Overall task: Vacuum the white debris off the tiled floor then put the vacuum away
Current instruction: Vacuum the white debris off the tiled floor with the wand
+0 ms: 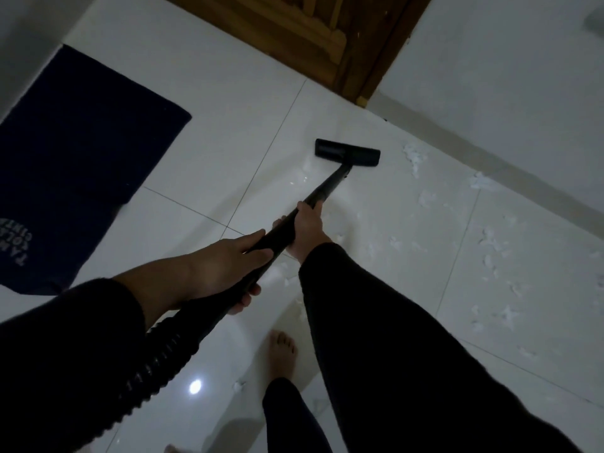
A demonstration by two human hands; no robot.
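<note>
This is a room in a home, dimly lit. The floor [209, 132] is laid with large glossy white tiles with thin dark grout lines, and a ceiling light shows as a bright spot [195, 386] in the glaze. A carved wooden door [304, 31] in a wooden frame stands in the far white wall [490, 76], with a pale skirting strip at its foot. A dark blue doormat [81, 152] with white lettering lies flat by the left wall. The person stands barefoot [281, 354] on the tiles, as one does indoors at home.
</note>
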